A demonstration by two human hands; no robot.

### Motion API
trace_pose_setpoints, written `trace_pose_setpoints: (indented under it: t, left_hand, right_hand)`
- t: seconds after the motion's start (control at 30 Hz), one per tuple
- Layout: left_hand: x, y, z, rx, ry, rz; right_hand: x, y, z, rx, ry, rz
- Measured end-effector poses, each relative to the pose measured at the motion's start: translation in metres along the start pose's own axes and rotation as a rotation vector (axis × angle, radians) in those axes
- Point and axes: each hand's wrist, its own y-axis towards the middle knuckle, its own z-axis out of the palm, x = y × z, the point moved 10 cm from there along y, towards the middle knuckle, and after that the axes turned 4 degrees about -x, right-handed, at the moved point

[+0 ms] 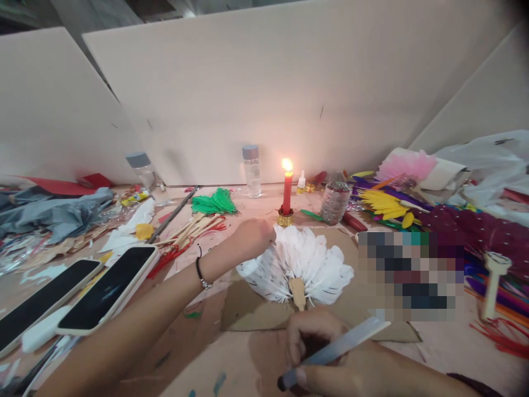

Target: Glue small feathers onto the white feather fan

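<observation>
A white feather fan (303, 264) lies on a piece of brown cardboard (242, 311), its small wooden handle (297, 292) pointing toward me. My left hand (252, 237) reaches across and pinches the fan's upper left feathers, close to a lit red candle (287, 190) in a gold holder. My right hand (314, 353) is at the bottom edge, closed around a long flat grey blade-like tool (343, 344) that points up to the right, just below the fan's handle.
Two phones (105, 295) lie at the left. Clear bottles (252, 171), green feathers (215, 204), wooden sticks with red tassels (190, 231), yellow, pink and purple feathers (388, 204), a glue bottle (301, 182) and plastic bags crowd the table. Pale boards wall the back.
</observation>
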Motion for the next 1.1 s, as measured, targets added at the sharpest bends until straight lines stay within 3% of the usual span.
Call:
trace_pose_setpoints:
  t: [0.37, 0.7, 1.1]
  left_hand:
    - [-0.0022, -0.0017, 0.0045, 0.022, 0.091, -0.008]
    - [-0.0019, -0.0023, 0.0054, -0.006, 0.084, -0.018]
    - [-0.0075, -0.0031, 0.0061, 0.056, 0.143, -0.047]
  right_hand:
    - [-0.0103, -0.0020, -0.0055, -0.033, -0.059, 0.035]
    - [-0.0072, -0.0017, -0.0009, 0.001, 0.019, 0.036]
    - [-0.0038, -0.0020, -0.0012, -0.004, -0.023, -0.044]
